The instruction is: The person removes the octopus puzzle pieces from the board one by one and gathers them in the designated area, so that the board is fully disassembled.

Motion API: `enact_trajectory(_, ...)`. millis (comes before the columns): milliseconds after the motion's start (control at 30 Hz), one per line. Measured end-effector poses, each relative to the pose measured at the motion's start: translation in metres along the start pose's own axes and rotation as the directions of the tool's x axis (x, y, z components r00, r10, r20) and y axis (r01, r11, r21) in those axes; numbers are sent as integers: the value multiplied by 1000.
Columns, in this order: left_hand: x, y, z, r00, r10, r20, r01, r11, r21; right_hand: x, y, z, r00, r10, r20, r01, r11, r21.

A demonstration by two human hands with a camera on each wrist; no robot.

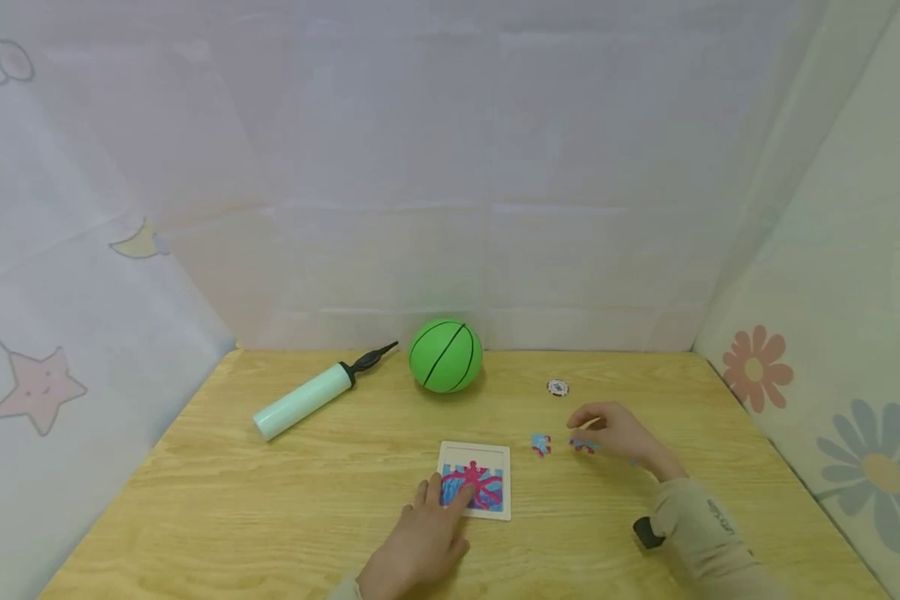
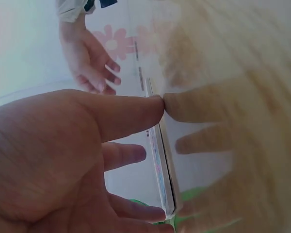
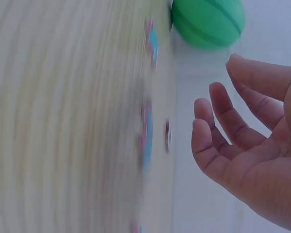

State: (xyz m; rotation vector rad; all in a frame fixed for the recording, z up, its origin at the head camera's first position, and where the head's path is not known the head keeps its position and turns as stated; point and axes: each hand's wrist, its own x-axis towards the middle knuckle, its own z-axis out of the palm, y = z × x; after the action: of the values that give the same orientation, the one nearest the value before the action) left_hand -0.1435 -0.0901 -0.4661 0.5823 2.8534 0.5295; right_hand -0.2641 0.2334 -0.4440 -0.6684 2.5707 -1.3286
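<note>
A small jigsaw puzzle in a white frame tray lies on the table, its lower part filled with a pink octopus picture on blue. My left hand rests at its lower left, index fingertip over the picture; in the left wrist view its thumb is stretched out beside the tray's edge. My right hand hovers over a blue and pink puzzle piece, which it partly covers. Loosely bent fingers with nothing between them show in the right wrist view. Another puzzle piece lies between that hand and the tray.
A green ball with black lines sits at the back, a mint hand pump with a black nozzle to its left. Behind the pieces lies a poker chip. One more piece peeks out by my right wrist. Fabric walls enclose the table.
</note>
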Motion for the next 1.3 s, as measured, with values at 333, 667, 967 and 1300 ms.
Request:
enact_trajectory(333,-4,2,0,1000,18,7,-19,997,77,48,-36,84,979,-132,154,131,991,14)
enact_trajectory(667,-6,3,-1,999,44,-22,-41,991,125,80,-52,125,975,-24,221,17,999,33)
enact_trajectory(967,-4,3,-2,996,80,-49,-70,980,187,92,-50,134,972,21,233,-30,999,34)
enact_trajectory(1300,-3,3,-3,999,45,-18,-42,988,147,93,-55,136,963,25,270,-28,1000,5)
